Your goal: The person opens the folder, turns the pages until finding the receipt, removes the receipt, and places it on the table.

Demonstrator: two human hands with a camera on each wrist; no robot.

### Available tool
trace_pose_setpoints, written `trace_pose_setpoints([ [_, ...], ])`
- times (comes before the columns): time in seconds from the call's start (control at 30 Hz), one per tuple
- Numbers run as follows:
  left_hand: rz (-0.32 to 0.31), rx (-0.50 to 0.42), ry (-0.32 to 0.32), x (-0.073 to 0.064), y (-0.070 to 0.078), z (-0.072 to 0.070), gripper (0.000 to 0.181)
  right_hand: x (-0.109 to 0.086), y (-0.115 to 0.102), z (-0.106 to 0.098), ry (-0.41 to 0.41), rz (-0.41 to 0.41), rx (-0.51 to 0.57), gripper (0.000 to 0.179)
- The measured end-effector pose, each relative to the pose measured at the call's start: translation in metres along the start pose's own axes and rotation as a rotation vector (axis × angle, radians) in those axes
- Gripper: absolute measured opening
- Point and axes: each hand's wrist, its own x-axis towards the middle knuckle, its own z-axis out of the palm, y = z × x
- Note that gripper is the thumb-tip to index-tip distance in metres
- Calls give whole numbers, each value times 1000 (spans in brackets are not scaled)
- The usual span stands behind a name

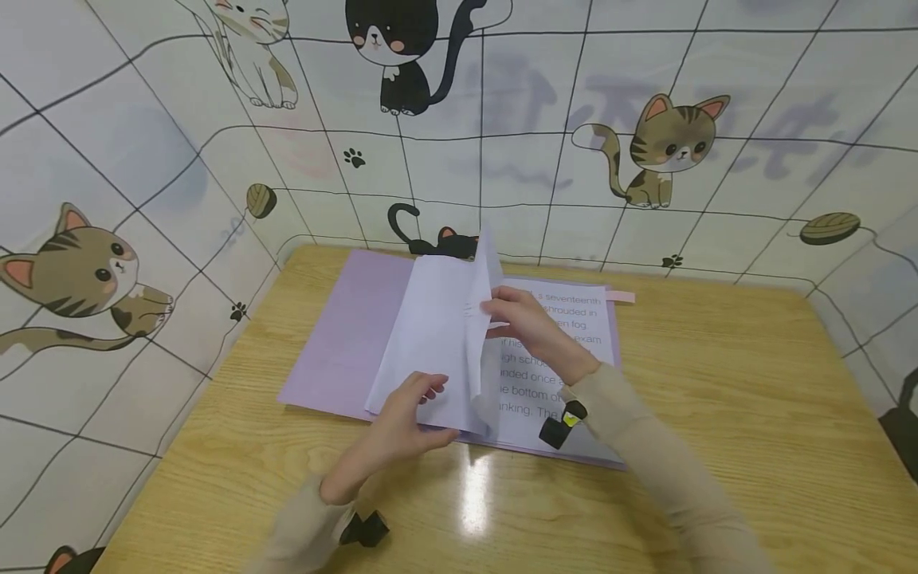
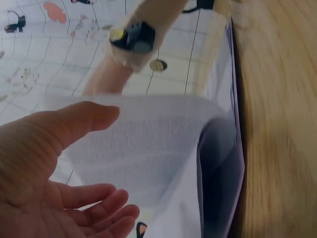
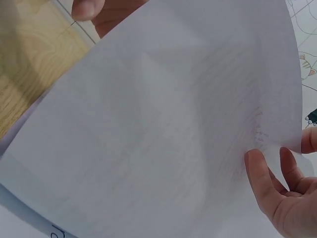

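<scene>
A bound booklet with a light purple cover (image 1: 337, 335) lies spread on the table, its right-hand page (image 1: 559, 375) printed in large black text. One white page (image 1: 484, 343) stands upright and bowed near the middle of the booklet. My right hand (image 1: 527, 323) pinches that page at its edge, thumb and fingers on either side; in the right wrist view the page (image 3: 148, 129) fills most of the picture. Over the lower part of the blank left page (image 1: 437, 319) hovers my left hand (image 1: 405, 418), fingers loosely bent, thumb apart, holding nothing.
A pink tab (image 1: 621, 296) sticks out at the booklet's upper right. Wood-grain table (image 1: 731, 399) surrounds the booklet. Behind it and to the left rise walls (image 1: 531, 175) covered with cartoon cats. Both wrists carry a small black camera (image 1: 373, 528) over beige sleeves.
</scene>
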Motion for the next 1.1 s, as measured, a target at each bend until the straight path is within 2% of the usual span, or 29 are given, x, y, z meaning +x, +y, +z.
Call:
trace_pose_setpoints([
  [0.1,10,-7,59,2,8,8,62,3,0,5,7,-2,8,30],
  [0.3,7,-31,238,9,19,15,55,8,1,15,12,-19,44,24],
  [0.5,35,-18,372,14,18,16,45,12,3,23,20,-6,53,19],
  [0.6,54,-1,405,15,16,15,42,13,5,25,29,3,46,17],
  [0.7,47,12,425,14,12,14,43,14,5,27,32,10,41,16],
  [0.93,40,42,438,12,7,10,47,14,5,27,37,8,19,27],
  [1.1,-3,49,437,10,6,7,49,12,4,23,37,-9,22,27],
])
